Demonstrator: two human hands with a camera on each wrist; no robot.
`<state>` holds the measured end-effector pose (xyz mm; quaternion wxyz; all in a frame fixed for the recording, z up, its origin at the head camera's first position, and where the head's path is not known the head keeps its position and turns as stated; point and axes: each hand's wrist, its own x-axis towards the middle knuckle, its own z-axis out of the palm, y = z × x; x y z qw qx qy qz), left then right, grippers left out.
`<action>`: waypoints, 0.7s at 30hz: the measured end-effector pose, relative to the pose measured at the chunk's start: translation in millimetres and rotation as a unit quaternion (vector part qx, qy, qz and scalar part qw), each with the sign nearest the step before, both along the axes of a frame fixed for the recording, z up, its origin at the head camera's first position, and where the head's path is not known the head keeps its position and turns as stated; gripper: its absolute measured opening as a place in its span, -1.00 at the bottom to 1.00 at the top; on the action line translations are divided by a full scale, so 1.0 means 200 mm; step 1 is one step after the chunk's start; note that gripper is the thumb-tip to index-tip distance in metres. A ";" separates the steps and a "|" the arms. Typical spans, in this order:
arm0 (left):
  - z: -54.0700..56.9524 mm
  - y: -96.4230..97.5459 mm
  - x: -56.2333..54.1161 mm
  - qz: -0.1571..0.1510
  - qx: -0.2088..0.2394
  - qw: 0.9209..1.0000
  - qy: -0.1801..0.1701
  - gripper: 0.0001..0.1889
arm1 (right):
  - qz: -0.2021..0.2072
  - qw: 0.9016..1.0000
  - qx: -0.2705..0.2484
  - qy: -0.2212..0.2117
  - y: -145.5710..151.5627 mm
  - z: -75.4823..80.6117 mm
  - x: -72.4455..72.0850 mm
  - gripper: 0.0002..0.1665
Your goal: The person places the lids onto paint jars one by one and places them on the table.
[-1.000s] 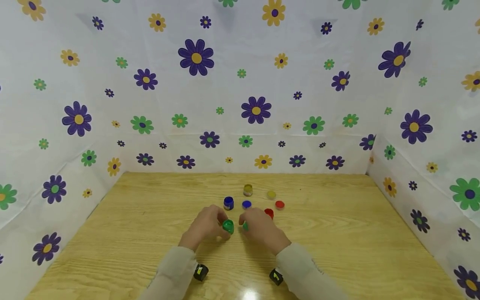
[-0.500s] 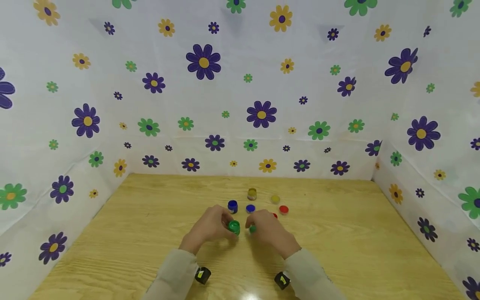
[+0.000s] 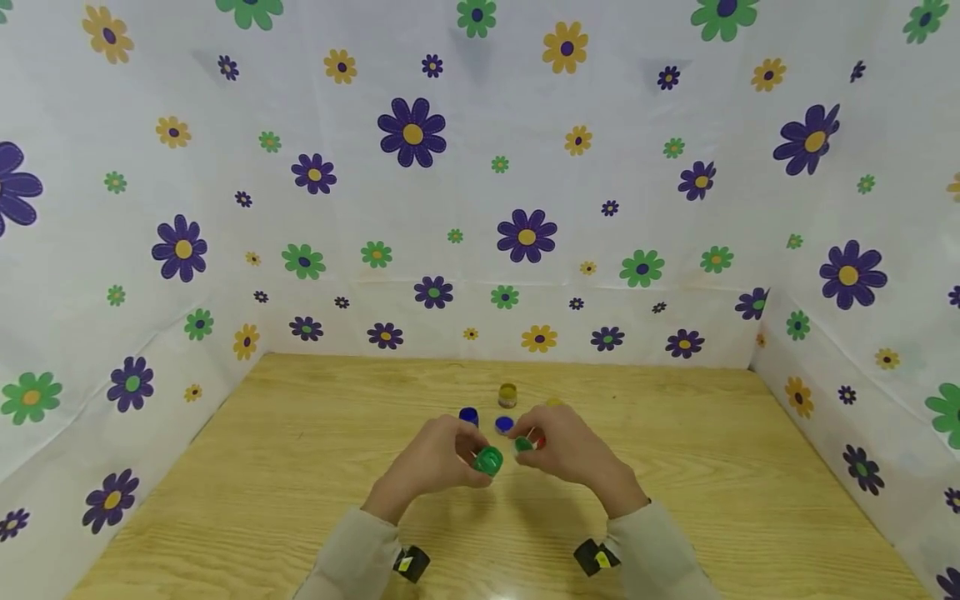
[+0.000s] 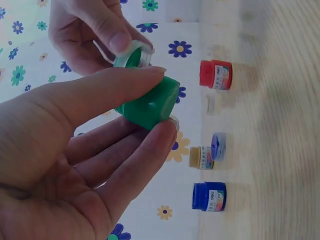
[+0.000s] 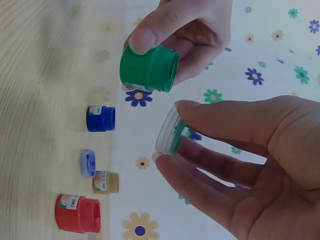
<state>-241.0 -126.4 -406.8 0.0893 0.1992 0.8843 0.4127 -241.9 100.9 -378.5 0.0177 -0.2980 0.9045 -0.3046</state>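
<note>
My left hand (image 3: 435, 457) grips an uncapped green paint jar (image 3: 489, 461) between thumb and fingers, its mouth tilted toward the right hand. In the right wrist view the jar (image 5: 145, 69) is held off the table. Its clear-rimmed lid (image 5: 170, 131), green on the inside, is pinched at the edge by the thumb and a finger of my right hand (image 3: 573, 450). A small gap separates lid and jar. Just behind the hands stand an uncapped blue paint jar (image 3: 468, 416) and its blue lid (image 3: 505, 425), lying flat.
A yellow paint jar (image 3: 507, 396) stands farther back, with a yellow lid (image 3: 553, 402) partly behind the right hand. The red paint jar (image 4: 216, 75) is mostly covered by that hand in the head view. Flowered cloth (image 3: 525, 167) walls the wooden table (image 3: 337, 433).
Both hands have risen with the green jar and its lid. The lid has turned in the right hand, and that hand now covers more of the red jar and the lids behind it.
</note>
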 end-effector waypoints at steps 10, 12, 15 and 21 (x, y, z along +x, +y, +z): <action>0.04 0.02 0.03 -0.022 0.018 0.999 0.029 -0.75 | 0.092 0.993 -0.062 0.044 0.00 0.03 0.03 -0.73; 0.05 0.03 0.03 -0.022 0.020 0.999 0.028 -0.75 | 0.107 0.991 -0.060 0.050 0.00 0.03 0.04 -0.74; 0.05 0.03 0.04 -0.021 0.019 0.999 0.026 -0.76 | 0.123 0.989 -0.051 0.062 0.00 0.04 0.05 -0.74; 0.06 0.03 0.04 -0.022 0.021 0.999 0.021 -0.79 | 0.128 0.987 -0.032 0.094 -0.01 0.05 0.06 -0.74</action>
